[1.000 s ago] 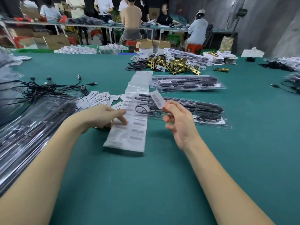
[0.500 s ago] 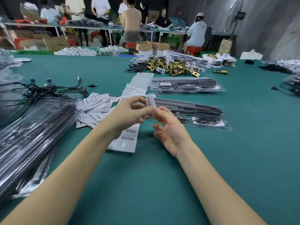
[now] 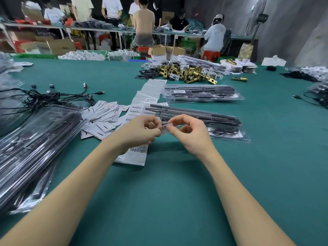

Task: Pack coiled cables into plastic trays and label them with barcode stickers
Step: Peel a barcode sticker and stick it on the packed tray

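Left hand and right hand each pinch an end of the barcode sticker, stretched flat, likely for placing on the packed tray behind

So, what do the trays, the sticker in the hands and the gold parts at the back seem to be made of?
Trays: clear glossy plastic; contents show through, edges glint.
Sticker: probably matte white paper, printed with a barcode.
Gold parts: likely polished brass-coloured metal, judging by the bright reflections.

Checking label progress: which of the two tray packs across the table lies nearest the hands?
The closer pack, right behind both hands, not the farther pack by the brass parts.
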Action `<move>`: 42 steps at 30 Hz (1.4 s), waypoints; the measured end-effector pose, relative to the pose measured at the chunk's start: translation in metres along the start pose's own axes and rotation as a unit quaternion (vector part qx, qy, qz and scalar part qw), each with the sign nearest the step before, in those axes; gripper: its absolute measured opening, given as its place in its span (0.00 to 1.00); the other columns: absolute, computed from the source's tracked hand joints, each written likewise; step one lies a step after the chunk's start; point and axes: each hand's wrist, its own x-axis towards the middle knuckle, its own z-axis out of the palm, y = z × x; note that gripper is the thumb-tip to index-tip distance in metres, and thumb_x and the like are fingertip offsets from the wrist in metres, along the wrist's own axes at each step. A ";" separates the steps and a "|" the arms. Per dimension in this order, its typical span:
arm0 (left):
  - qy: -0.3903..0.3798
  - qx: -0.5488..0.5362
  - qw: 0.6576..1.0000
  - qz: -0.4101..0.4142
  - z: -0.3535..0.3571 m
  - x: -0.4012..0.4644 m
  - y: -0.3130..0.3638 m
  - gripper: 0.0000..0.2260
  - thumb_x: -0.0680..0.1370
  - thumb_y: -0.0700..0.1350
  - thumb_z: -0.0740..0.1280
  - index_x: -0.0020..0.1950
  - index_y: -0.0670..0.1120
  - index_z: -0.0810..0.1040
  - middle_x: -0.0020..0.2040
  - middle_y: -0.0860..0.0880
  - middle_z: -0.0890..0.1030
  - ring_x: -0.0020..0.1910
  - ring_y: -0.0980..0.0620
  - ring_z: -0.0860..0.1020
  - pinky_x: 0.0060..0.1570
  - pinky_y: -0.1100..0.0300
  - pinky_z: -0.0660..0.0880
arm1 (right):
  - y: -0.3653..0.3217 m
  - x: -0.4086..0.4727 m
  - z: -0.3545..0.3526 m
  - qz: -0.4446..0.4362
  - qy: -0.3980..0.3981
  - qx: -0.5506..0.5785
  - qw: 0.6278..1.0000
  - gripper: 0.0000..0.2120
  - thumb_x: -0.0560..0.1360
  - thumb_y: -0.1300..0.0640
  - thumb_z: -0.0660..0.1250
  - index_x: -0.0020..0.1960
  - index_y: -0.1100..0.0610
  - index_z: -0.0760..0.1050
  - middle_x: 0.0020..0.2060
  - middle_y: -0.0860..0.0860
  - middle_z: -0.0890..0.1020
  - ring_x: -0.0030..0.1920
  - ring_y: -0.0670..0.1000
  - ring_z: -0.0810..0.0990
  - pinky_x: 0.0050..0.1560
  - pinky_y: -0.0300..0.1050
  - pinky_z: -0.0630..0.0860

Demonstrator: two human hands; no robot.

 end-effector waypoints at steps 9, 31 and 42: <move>-0.009 0.019 1.000 0.003 -0.011 0.008 -0.007 0.07 0.75 0.49 0.74 0.50 0.51 0.80 0.41 0.51 0.80 0.38 0.55 0.79 0.37 0.64 0.77 | 0.007 0.004 -0.007 0.014 0.013 0.004 1.000 0.04 0.74 0.56 0.75 0.41 0.49 0.83 0.37 0.44 0.85 0.34 0.41 0.78 0.39 0.41 0.76; 0.065 0.174 0.970 0.159 -0.004 0.004 -0.049 0.15 0.71 0.57 0.76 0.55 0.56 0.81 0.53 0.55 0.78 0.55 0.59 0.75 0.54 0.64 0.69 | 0.005 0.028 -0.037 0.122 -0.048 0.034 0.991 0.02 0.73 0.56 0.77 0.44 0.53 0.85 0.34 0.47 0.85 0.24 0.43 0.70 0.25 0.32 0.67; 0.106 0.140 0.963 0.205 0.000 0.000 -0.050 0.17 0.71 0.47 0.79 0.56 0.53 0.77 0.51 0.60 0.81 0.54 0.60 0.76 0.49 0.74 0.66 | 0.019 0.035 -0.018 0.093 -0.064 -0.037 0.993 0.01 0.73 0.54 0.76 0.44 0.50 0.85 0.33 0.47 0.85 0.30 0.39 0.76 0.37 0.40 0.71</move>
